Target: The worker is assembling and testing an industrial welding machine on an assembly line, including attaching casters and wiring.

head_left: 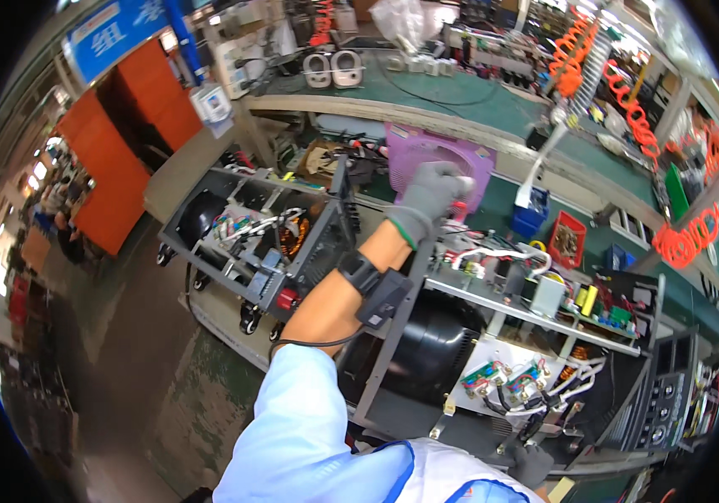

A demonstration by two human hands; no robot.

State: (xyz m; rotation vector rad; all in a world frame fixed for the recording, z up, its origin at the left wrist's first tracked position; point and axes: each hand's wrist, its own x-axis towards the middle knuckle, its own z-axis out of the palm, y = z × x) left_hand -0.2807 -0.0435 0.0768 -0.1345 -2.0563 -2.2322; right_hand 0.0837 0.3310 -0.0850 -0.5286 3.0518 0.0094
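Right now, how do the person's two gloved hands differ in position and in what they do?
The left hand is raised far forward, with its fingers closed on a red-tipped part at the top of the open metal chassis. The right hand is low, near the body, resting at the chassis's bottom front edge; whether it grips anything is unclear. The left forearm is bare with a black wrist strap; the right forearm is hidden. Both wear grey gloves.

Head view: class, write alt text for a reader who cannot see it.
A person's gloved left hand grips a red-handled tool above an open metal chassis packed with wiring and circuit boards. The gloved right hand rests at the chassis's lower edge, beside a green workbench.
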